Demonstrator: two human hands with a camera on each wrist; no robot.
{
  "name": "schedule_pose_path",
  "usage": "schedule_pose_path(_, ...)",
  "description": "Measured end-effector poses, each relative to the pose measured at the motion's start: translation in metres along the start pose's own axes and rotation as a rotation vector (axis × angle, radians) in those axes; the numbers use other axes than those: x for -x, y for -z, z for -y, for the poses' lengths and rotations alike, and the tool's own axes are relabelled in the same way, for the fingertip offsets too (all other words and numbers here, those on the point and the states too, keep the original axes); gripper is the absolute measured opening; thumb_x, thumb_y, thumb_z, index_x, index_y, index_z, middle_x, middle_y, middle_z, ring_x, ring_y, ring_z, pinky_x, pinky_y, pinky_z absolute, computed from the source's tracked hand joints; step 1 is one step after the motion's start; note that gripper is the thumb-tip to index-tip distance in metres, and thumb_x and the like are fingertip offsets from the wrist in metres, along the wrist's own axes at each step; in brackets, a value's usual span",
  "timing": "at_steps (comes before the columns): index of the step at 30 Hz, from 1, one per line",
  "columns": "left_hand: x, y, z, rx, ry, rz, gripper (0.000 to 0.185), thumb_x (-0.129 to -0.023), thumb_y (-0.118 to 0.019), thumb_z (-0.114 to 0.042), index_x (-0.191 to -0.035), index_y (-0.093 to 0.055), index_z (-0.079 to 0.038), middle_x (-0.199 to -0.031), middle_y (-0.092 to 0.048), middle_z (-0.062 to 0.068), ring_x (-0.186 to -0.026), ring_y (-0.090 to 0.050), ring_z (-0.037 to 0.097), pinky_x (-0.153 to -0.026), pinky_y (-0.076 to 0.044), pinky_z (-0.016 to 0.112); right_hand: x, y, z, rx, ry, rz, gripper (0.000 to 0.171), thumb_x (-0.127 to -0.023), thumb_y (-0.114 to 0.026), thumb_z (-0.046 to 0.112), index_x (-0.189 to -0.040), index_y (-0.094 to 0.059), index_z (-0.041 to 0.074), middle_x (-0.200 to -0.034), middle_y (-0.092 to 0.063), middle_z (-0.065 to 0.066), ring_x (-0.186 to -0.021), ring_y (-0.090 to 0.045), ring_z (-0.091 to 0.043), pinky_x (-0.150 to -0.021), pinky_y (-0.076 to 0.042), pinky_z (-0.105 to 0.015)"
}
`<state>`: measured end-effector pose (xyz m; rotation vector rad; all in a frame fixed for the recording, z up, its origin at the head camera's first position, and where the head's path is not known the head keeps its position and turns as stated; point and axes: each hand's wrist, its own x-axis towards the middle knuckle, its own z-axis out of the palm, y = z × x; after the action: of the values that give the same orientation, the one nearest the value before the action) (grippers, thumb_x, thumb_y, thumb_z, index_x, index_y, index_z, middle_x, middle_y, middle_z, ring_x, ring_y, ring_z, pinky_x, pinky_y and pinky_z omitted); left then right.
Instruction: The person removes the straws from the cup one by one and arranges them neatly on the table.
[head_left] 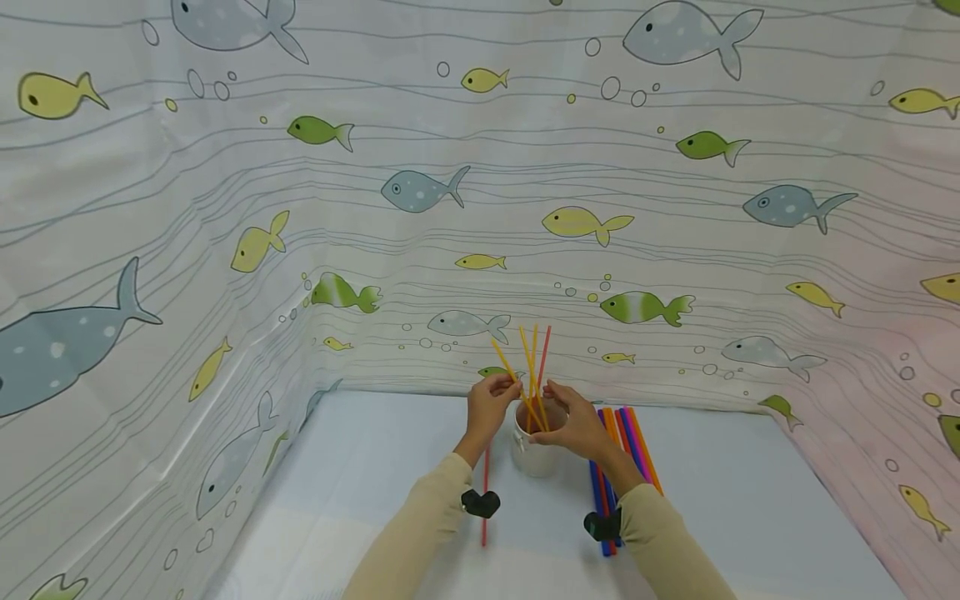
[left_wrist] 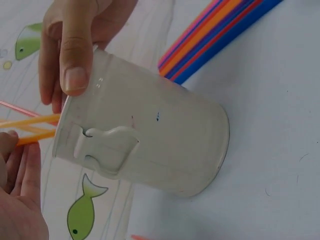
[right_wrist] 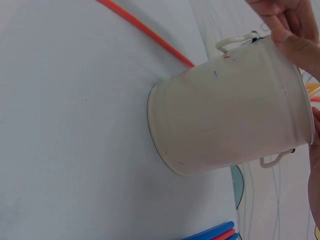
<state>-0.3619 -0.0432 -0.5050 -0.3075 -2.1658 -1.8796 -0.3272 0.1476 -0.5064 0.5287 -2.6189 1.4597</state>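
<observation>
A white enamel pot (head_left: 534,457) with small side handles stands on the pale blue table. Several yellow, orange and red straws (head_left: 534,367) stick up out of it. My left hand (head_left: 508,386) pinches a yellow straw just above the rim, left of the pot. My right hand (head_left: 561,414) grips the pot's rim from the right. In the left wrist view the right thumb (left_wrist: 75,55) lies over the rim of the pot (left_wrist: 150,145). In the right wrist view, fingers (right_wrist: 290,35) lie on the top of the pot (right_wrist: 230,120).
A bundle of blue, red, orange and purple straws (head_left: 624,454) lies on the table right of the pot. One red straw (head_left: 485,500) lies left of it. Fish-print curtain walls (head_left: 480,208) close in the table on three sides.
</observation>
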Motion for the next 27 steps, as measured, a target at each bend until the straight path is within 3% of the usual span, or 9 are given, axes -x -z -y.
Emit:
schedule_pose_path(6, -0.002, 0.003, -0.005, 0.036, -0.015, -0.020, 0.022, -0.090, -0.071, -0.013, -0.105, -0.070, 0.003, -0.096, -0.072, 0.010, -0.086, -0.071, 0.019, -0.075, -0.058, 0.025, 0.000, 0.000, 0.000, 0.010, -0.003, 0.000, 0.108, -0.062, -0.093, 0.036, -0.151, -0.037, 0.011, -0.136, -0.054, -0.012, -0.128, -0.049, -0.027, -0.108, -0.039, -0.047)
schedule_pose_path(15, -0.007, 0.012, -0.027, 0.135, -0.056, -0.026, 0.017, -0.092, -0.070, -0.012, -0.107, -0.072, -0.004, -0.101, -0.072, 0.015, -0.086, -0.071, 0.021, -0.078, -0.058, 0.028, 0.002, 0.000, 0.000, 0.013, 0.002, 0.002, 0.109, -0.061, -0.094, 0.037, -0.150, -0.037, 0.008, -0.135, -0.055, -0.008, -0.127, -0.050, -0.026, -0.108, -0.039, -0.046)
schedule_pose_path(21, -0.015, 0.022, -0.046, 0.193, -0.103, -0.023, 0.020, -0.092, -0.070, -0.014, -0.107, -0.071, -0.003, -0.101, -0.070, 0.021, -0.085, -0.071, 0.024, -0.079, -0.059, 0.035, 0.002, -0.001, -0.002, 0.023, 0.009, 0.000, 0.108, -0.061, -0.093, 0.038, -0.150, -0.038, 0.009, -0.134, -0.055, -0.007, -0.127, -0.050, -0.026, -0.107, -0.040, -0.047)
schedule_pose_path(27, -0.030, 0.029, -0.060, 0.240, -0.140, -0.022, 0.021, -0.093, -0.069, -0.015, -0.109, -0.070, -0.001, -0.104, -0.067, 0.025, -0.091, -0.069, 0.033, -0.079, -0.059, 0.033, 0.000, 0.000, -0.002, 0.029, 0.015, -0.005, 0.107, -0.062, -0.093, 0.038, -0.149, -0.039, 0.008, -0.134, -0.055, -0.008, -0.127, -0.050, -0.027, -0.107, -0.040, -0.049)
